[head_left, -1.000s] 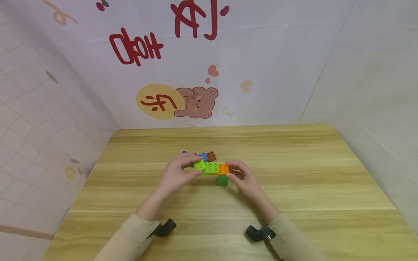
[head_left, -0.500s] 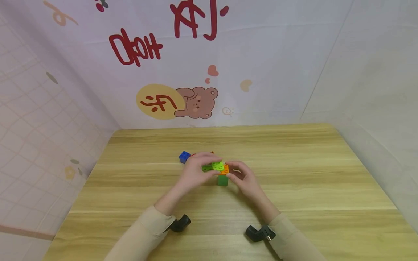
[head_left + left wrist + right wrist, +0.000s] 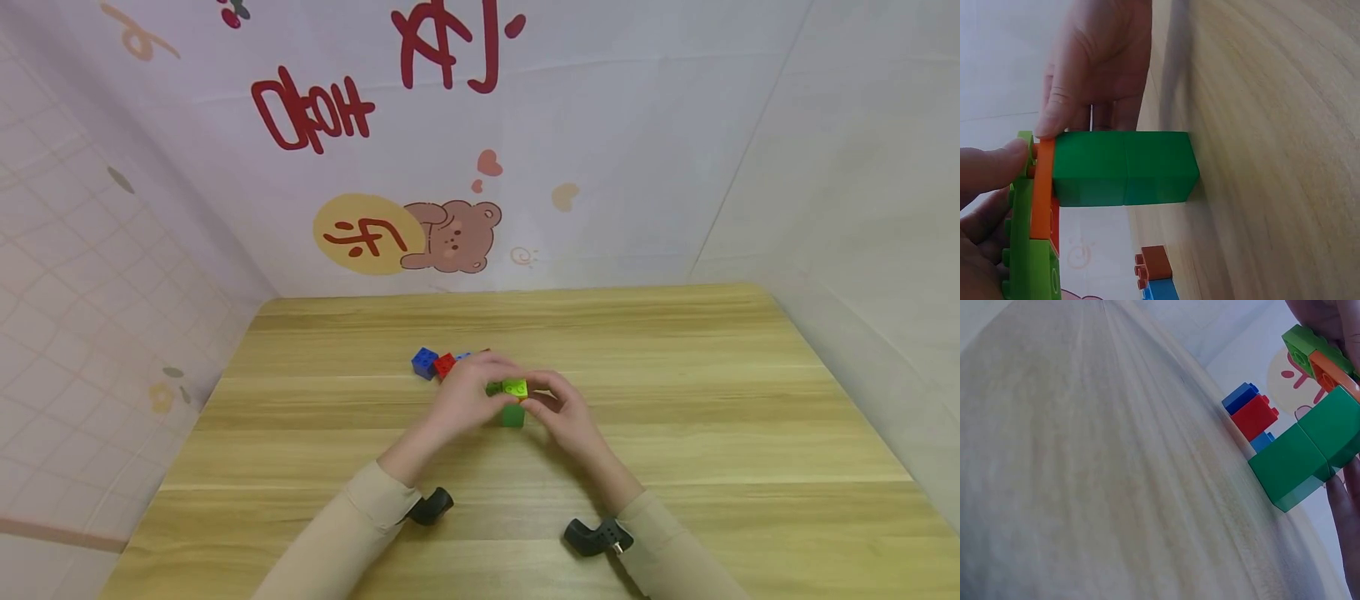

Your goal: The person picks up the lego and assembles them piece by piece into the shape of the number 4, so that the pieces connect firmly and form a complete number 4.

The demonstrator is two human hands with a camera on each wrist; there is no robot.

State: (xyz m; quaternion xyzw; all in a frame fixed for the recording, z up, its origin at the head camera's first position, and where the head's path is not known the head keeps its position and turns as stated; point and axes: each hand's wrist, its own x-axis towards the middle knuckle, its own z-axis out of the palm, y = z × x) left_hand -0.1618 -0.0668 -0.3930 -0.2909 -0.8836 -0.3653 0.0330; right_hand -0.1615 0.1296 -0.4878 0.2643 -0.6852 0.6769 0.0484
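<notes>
My left hand [image 3: 468, 400] pinches a lime-green brick [image 3: 516, 388], its thumb on the end of it in the left wrist view. The lime brick lies over an orange brick [image 3: 1043, 187], with some orange studs showing beside it. Next to the orange brick, a light green brick [image 3: 1041, 269] juts out past the stack. Below stand two dark green bricks [image 3: 1122, 165], one on the other, upright on the table. My right hand [image 3: 561, 412] holds the orange brick's right end, its thumb at the edge. The left hand hides part of the top from the head view.
Behind the hands on the wooden table [image 3: 720, 400] lie a blue brick [image 3: 424, 362], a red brick [image 3: 445, 366], a lighter blue brick [image 3: 1163, 289] and a brown brick [image 3: 1156, 262]. A printed cloth [image 3: 615, 167] hangs behind the table.
My left hand has moved right with the lime brick, from over the light green brick to above the orange one. The right hand has stayed in place. The blue and red bricks have come into view.
</notes>
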